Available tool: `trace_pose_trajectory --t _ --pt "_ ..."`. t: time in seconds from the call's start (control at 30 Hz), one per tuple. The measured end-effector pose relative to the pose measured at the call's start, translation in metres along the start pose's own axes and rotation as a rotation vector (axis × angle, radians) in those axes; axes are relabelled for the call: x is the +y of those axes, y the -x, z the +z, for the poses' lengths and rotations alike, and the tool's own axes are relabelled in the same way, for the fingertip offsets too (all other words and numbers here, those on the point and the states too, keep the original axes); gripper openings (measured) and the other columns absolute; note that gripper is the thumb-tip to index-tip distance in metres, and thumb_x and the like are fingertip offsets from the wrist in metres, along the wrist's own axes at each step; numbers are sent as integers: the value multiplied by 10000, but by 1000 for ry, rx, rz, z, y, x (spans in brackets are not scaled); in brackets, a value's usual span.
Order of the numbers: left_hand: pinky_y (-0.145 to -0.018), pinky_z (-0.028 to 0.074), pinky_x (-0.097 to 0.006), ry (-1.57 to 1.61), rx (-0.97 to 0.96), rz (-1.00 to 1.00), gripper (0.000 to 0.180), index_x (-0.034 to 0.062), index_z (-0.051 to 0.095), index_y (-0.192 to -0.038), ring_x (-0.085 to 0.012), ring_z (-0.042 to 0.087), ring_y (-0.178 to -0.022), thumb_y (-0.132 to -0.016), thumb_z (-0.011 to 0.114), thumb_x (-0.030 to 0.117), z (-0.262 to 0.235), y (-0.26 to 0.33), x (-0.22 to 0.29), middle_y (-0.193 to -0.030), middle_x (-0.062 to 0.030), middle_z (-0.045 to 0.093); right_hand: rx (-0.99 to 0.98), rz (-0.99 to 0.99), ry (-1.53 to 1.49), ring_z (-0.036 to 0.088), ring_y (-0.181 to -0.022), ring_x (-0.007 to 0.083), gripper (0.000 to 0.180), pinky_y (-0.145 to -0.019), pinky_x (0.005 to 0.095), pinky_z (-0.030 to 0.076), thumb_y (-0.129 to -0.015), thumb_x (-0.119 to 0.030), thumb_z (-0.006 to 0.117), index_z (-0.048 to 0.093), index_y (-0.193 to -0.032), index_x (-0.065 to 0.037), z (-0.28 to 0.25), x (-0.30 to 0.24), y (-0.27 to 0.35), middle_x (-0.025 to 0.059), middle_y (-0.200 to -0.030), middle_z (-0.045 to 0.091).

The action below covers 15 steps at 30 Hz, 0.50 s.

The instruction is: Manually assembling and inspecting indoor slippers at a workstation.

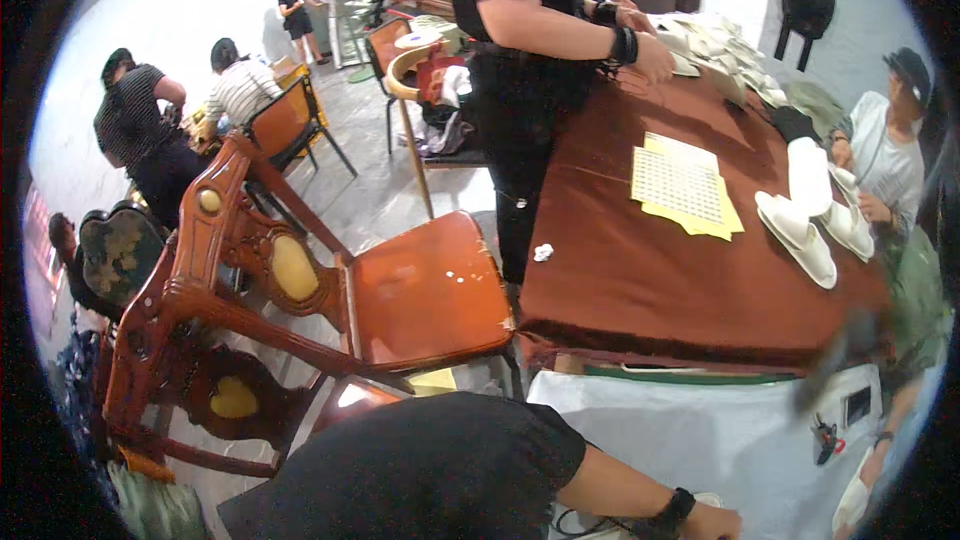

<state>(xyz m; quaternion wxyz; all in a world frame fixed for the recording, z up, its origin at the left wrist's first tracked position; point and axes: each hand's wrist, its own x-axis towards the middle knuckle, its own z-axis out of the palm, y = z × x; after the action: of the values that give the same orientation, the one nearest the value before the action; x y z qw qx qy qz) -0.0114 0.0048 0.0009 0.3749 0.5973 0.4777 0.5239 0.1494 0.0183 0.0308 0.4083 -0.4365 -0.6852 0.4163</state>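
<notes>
Left hand (715,523) cropped at bottom edge, can't tell if gripping, pale half-hidden item (708,499) just behind its black wristband (674,509) at white-covered worktop (640,430), right hand out of view, white slippers (797,238) on brown-covered worktop (640,280).

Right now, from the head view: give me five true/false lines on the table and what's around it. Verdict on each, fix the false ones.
1. The yellow printed sheets lie on the brown tablecloth. True.
2. The white slippers sit to the left of the sheets in the picture. False: they are to the right.
3. The co-worker standing at the table is dressed in black. True.
4. The wooden chair nearest the table has a blue seat. False: its seat is orange-brown.
5. A pile of pale pieces lies at the far end of the table. True.
</notes>
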Motion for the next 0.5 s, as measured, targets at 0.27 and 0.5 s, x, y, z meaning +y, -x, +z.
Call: trace_pose_trajectory --t 0.27,0.5 --pt "-682 508 -384 -3 24 36 256 26 728 -912 -218 614 -754 -902 709 281 2 -2 -9 -855 -114 693 -56 -118 -124 615 -721 216 374 -658 336 523 -876 -308 751 620 -922 39 3 29 -12 168 -804 656" --pt "-689 510 -381 56 19 38 246 30 730 -923 -217 619 -764 -898 715 275 2 -1 -5 -866 -111 697 -35 -351 93 558 -591 193 416 -546 316 485 -896 -318 730 544 -861 52 3 11 -6 157 -668 590"
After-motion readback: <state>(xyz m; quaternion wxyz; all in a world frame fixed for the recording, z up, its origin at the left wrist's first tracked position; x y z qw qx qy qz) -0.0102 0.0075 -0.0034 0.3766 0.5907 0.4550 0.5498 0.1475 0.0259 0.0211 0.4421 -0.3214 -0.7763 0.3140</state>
